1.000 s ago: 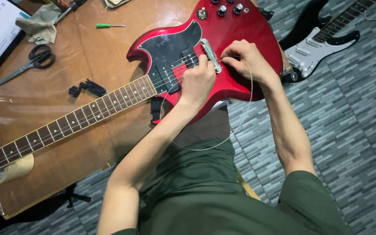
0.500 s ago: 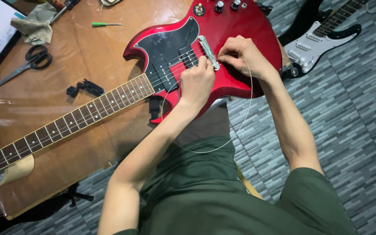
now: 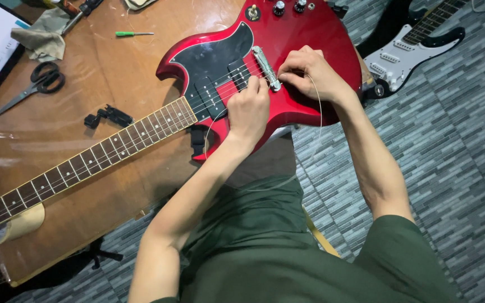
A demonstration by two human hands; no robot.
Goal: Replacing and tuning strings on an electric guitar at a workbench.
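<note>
as both hands pinch the thin guitar string at the bridge, right hand and left hand, its loose loop could kink or scratch the red guitar body.

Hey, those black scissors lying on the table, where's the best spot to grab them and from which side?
Probably by the two black finger loops of the scissors, coming from the right, the guitar's side. They lie flat and shut on the wooden table, loops toward the red guitar, blade tips pointing lower left, away from it.
</note>
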